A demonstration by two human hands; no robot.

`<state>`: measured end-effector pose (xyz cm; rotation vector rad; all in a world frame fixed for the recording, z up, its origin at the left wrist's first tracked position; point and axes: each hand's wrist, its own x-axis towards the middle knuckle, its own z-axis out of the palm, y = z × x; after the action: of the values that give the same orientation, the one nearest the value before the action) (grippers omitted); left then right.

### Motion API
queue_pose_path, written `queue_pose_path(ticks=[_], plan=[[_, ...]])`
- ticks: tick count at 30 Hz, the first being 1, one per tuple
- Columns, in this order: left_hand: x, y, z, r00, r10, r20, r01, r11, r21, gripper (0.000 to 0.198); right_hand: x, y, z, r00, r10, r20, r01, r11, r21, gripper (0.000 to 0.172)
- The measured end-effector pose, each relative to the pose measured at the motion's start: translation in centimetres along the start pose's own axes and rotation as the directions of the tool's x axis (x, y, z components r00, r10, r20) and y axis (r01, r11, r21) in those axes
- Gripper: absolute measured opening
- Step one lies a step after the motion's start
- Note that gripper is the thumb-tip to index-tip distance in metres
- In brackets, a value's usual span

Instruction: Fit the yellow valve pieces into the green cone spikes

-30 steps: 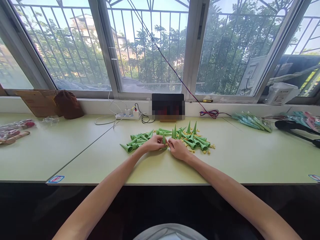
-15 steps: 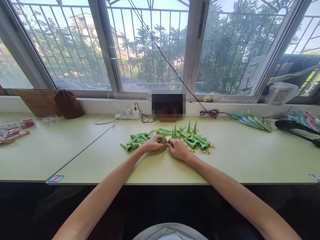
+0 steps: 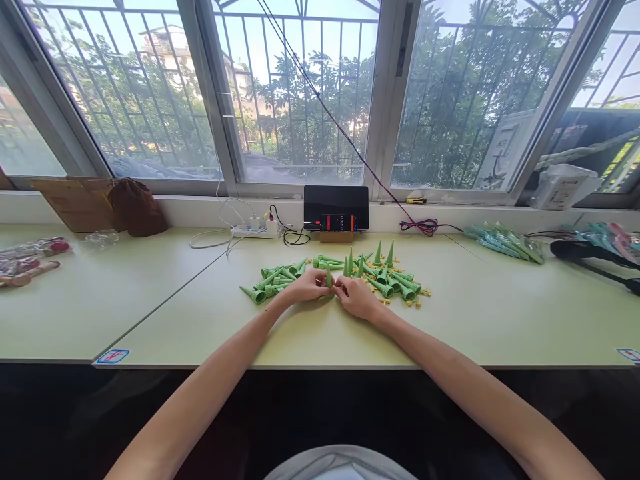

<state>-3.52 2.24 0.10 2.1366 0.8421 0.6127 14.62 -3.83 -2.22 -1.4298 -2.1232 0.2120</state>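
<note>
A heap of green plastic cone spikes (image 3: pixel 385 277) with small yellow parts lies on the pale green table (image 3: pixel 200 313); a second group of spikes (image 3: pixel 273 280) lies to its left. My left hand (image 3: pixel 305 288) is closed round an upright green spike (image 3: pixel 329 276). My right hand (image 3: pixel 356 297) meets it, fingers pinched at the base of that spike on a small piece I cannot make out. Both hands rest on the table just in front of the heap.
A dark phone on a stand (image 3: pixel 336 210) sits behind the heap, beside a power strip with cables (image 3: pixel 255 230). A brown pouch (image 3: pixel 136 208) and cardboard are at the back left, packets (image 3: pixel 27 260) at far left, teal packets (image 3: pixel 503 241) and black tools at right.
</note>
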Motion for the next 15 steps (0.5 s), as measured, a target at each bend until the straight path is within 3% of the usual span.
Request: queue_pose_path(ticks=[15], plan=[[-0.05, 0.11, -0.03, 1.000, 0.013, -0.005, -0.013, 1.000, 0.018, 0.016, 0.05, 0.20, 0.16, 1.000, -0.008, -0.013, 0.008, 1.000, 0.002, 0.015]])
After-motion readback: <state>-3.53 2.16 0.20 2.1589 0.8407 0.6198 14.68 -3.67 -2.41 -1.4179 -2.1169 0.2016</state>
